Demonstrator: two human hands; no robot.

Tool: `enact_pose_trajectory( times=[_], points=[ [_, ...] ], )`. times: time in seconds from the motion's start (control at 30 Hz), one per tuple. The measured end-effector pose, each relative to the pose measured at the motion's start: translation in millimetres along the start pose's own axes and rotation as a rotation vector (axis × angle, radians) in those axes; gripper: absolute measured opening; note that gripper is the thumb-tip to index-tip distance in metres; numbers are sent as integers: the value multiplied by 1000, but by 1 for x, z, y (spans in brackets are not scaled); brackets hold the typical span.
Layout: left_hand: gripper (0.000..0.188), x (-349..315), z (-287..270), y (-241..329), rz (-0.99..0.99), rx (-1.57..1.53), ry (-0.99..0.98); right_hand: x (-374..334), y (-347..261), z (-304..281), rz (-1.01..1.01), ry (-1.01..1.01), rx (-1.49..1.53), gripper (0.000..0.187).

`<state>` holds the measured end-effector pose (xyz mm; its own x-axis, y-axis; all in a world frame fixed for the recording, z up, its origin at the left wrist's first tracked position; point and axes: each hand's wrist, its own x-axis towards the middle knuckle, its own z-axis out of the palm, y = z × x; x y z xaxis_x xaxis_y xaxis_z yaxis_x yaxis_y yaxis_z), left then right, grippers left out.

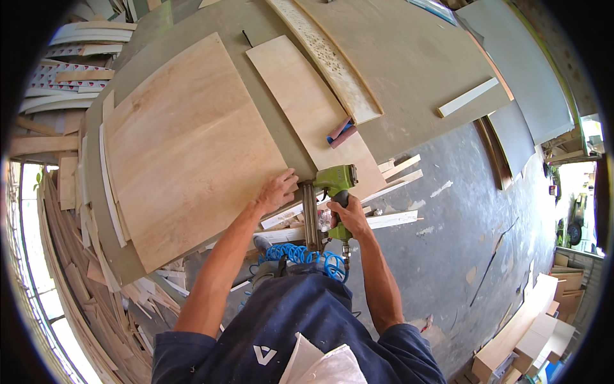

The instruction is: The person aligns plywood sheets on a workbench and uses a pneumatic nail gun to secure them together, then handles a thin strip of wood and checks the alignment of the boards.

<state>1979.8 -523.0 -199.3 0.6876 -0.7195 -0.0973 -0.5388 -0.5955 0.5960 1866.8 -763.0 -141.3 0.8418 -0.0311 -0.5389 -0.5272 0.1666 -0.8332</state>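
My right hand (351, 215) is wrapped round the black grip of a green air nail gun (334, 176), held near the table's front edge. Its long metal magazine points down toward my body, and a coiled blue hose (300, 253) lies below it. My left hand (277, 191) rests at the near right corner of a large plywood panel (192, 147), fingers stretched toward the nail gun. Right of that panel lies a narrower plywood strip (313, 109). A blue sanding block with reddish sandpaper (341, 132) sits on the strip.
A long pale board with raised edges (332, 64) lies beyond the strip on the table (409, 70). A short white batten (468, 97) is at the table's right. Offcuts (400, 221) lie below the front edge. Stacked wood (77, 269) lines the left; boxes (531, 336) stand lower right.
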Motion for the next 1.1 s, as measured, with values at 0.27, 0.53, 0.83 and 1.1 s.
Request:
enact_pose_trajectory(
  times=[0.27, 0.53, 0.83, 1.1],
  points=[
    [50, 2, 2, -1, 12, 23, 0, 0, 13, -3, -29, 44, -20, 17],
    [48, 2, 1, -2, 20, 12, 2, -12, 9, -6, -66, 52, -47, 15],
    [50, 4, 3, -6, 60, 18, 24, -11, 8, 2, -89, 27, -77, 14],
    [47, 7, -9, 0, 66, -95, 43, -20, 6, 6, 49, 75, 15, 14]
  ],
)
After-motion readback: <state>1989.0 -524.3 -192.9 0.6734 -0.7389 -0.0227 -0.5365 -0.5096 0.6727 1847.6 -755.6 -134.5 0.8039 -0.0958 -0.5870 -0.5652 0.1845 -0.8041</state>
